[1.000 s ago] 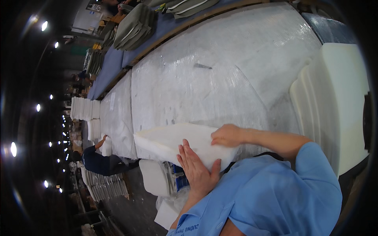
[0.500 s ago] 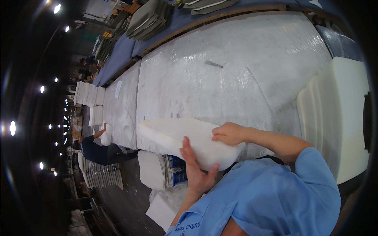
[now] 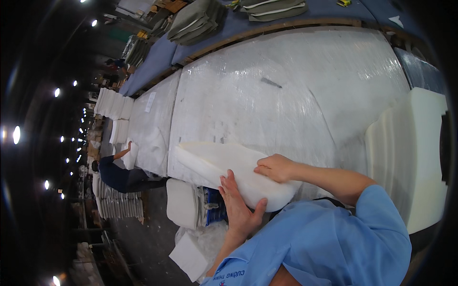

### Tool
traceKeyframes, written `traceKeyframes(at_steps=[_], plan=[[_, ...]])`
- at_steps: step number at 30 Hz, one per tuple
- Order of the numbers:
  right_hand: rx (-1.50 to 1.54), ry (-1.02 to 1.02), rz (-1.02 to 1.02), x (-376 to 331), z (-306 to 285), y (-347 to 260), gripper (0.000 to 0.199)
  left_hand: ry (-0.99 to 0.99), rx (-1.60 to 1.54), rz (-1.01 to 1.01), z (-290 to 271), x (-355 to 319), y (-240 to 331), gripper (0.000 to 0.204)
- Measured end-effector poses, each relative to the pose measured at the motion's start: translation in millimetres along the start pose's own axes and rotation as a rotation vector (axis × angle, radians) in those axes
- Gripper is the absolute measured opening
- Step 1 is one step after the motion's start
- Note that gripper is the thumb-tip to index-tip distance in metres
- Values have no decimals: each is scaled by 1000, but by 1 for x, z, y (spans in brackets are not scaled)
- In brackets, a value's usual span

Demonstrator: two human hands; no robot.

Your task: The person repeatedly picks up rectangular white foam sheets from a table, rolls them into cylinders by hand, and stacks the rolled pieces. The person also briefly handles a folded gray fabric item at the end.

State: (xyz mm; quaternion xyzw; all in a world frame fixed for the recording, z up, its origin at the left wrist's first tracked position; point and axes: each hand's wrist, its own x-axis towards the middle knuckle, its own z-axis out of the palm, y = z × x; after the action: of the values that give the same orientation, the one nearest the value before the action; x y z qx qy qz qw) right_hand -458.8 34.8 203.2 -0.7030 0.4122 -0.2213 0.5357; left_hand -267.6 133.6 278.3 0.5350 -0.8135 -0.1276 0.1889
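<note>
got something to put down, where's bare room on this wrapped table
The wrapped table is bare between the dark sliver and the white foam pad, and from the sliver rightward toward the foam stack. It is crowded at the near edge, where the left hand and right hand touch the pad.

Holds left hand (image 3: 241, 209) open, thumb spread, by the table's (image 3: 229, 105) near edge; angles right hand (image 3: 276, 168) inward, fingers (image 3: 263, 165) bent.
</note>
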Motion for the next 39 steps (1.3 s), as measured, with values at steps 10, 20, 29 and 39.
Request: traceKeyframes(at_steps=[10,20,29,39], plan=[[106,-7,-201,-2,5,-44,37,20,-47,24,1,0,-4,115],[19,64,14,11,13,0,42,12,-31,31,0,1,1,116],[59,-6,-203,3,11,-59,35,91,-98,26,3,-13,-4,111],[383,25,-145,13,30,-20,35,53,-31,9,1,-15,-1,104]])
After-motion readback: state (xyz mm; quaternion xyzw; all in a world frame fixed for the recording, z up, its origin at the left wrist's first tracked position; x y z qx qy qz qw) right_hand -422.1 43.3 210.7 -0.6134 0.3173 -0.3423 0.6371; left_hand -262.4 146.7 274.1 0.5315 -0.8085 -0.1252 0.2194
